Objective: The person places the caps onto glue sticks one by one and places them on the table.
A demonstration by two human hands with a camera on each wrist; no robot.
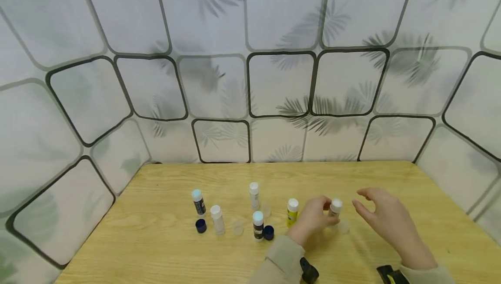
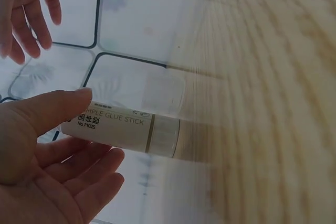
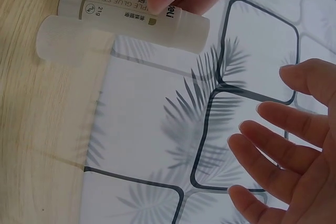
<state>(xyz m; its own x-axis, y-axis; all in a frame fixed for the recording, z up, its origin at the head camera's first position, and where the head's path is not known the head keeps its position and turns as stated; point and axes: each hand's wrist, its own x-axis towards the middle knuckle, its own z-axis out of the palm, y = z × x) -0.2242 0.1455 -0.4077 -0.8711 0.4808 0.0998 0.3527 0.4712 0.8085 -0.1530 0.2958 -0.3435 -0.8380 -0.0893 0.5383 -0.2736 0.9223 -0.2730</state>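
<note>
A white glue stick [image 1: 335, 206] stands upright toward the right of the table, its printed label readable in the left wrist view. My left hand [image 1: 312, 219] pinches it, the thumb on one side and fingers on the other. Beside its base sits a translucent cap [image 3: 63, 38], seen close up in the right wrist view. To the right, my right hand [image 1: 385, 216] hovers above the table with its fingers spread and relaxed, holding nothing. Left of my left hand stands a yellow glue stick [image 1: 292, 212] with a white top.
Further left stand two dark-labelled glue sticks [image 1: 258, 226] and two white ones [image 1: 217, 220]. Dark blue caps [image 1: 201, 225] and translucent caps [image 1: 237, 227] lie beside them. The wooden table [image 1: 156, 258] meets a patterned curtain wall [image 1: 219, 88] at the back and sides.
</note>
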